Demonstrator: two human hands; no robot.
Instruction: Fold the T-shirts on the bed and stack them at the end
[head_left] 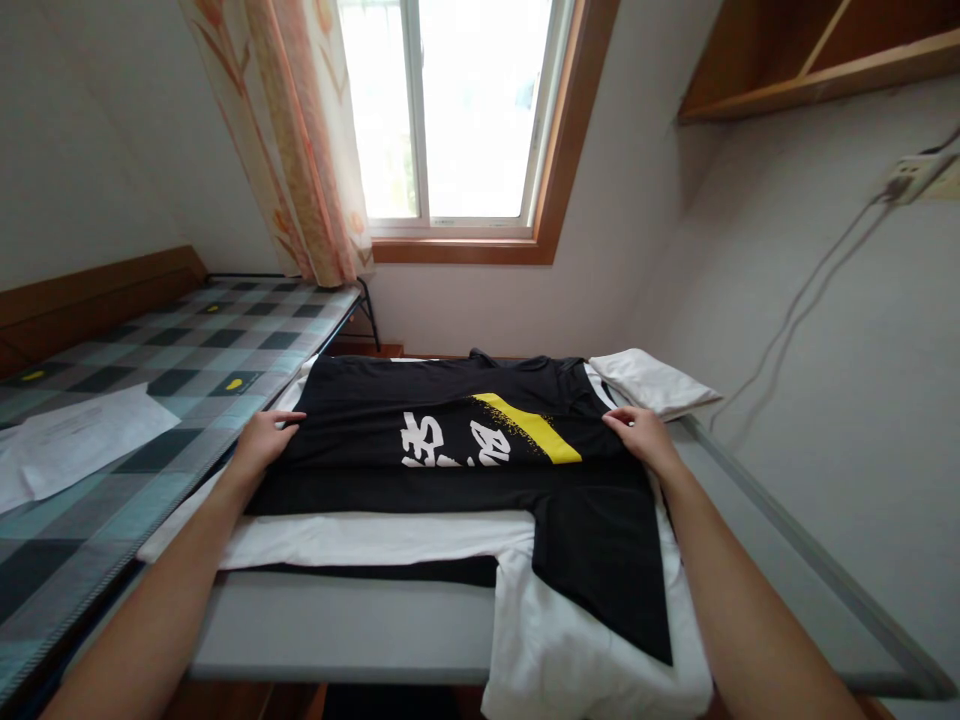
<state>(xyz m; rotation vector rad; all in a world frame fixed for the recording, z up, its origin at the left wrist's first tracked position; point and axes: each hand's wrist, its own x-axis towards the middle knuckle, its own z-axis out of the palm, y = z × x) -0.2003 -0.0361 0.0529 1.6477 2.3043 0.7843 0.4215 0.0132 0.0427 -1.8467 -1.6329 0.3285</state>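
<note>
Both hands are working well apart, each pinching the black shirt between thumb and fingers: my left hand is gripping it near the hem end, and my right hand is gripping it near the shoulder end. The black shirt is lying across the grey table in front of me, on top of a white garment that is showing along its near edge. A ridge is running across the black shirt between my hands and cutting off the lower part of the white lettering, while the yellow stripe is slanting beside it.

Judging by these grips, I am handling the cloth along a line from end to end, with the near sleeve spreading towards me. Any move from this hold is calling for both hands to travel level and together, holding light tension so that the ridge is staying straight and the layers are not slipping. White cloth is sticking out past my right hand, and I cannot tell whether it is joined to the white garment.
</note>
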